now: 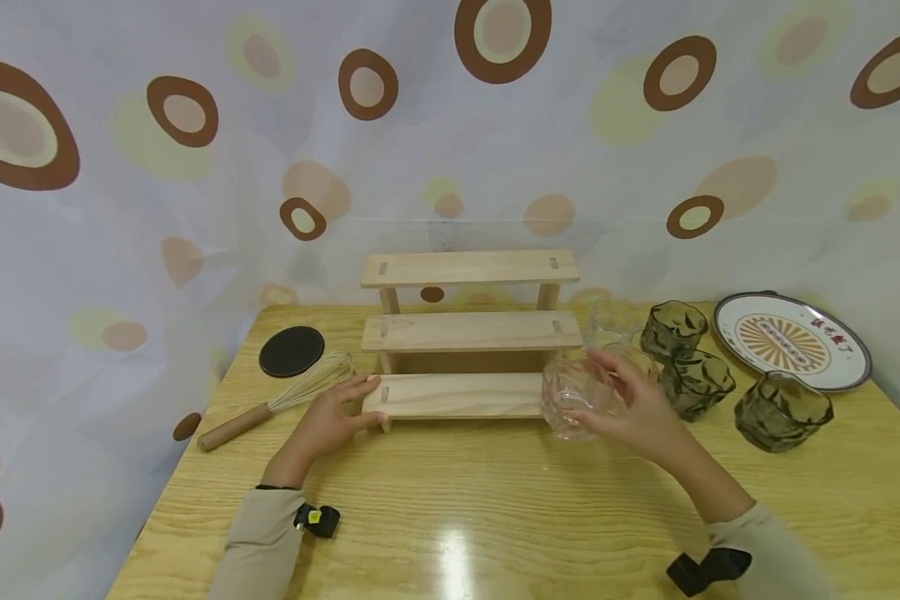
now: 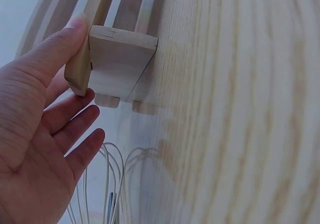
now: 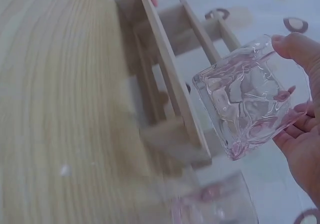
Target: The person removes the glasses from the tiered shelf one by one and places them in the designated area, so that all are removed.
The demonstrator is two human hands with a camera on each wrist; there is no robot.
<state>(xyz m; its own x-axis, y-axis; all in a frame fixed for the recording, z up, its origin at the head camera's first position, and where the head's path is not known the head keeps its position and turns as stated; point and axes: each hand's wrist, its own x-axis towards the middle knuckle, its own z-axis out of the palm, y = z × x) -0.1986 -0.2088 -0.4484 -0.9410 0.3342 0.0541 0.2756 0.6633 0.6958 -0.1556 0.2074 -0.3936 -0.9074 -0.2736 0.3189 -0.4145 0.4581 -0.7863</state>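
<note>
A three-step wooden shelf stand (image 1: 471, 332) stands on the table. My left hand (image 1: 337, 417) pinches the left end of its lowest board (image 2: 80, 66), thumb on one side and fingers on the other. With my right hand (image 1: 637, 412) I hold a clear, pink-tinted glass cup (image 3: 252, 98) by its rim and side, tilted in the right wrist view. In the head view the cup overlaps the right end of the lowest board. Another pink-tinted glass (image 3: 215, 204) shows low in the right wrist view.
Right of the stand are a clear glass (image 1: 615, 321) and smoky dark glasses (image 1: 673, 329), (image 1: 696, 383), (image 1: 782, 412). A patterned plate (image 1: 735, 333) lies at the back right. To the left are a whisk (image 1: 232, 427) and a black round disc (image 1: 291, 351). A patterned cloth (image 1: 450, 150) hangs behind.
</note>
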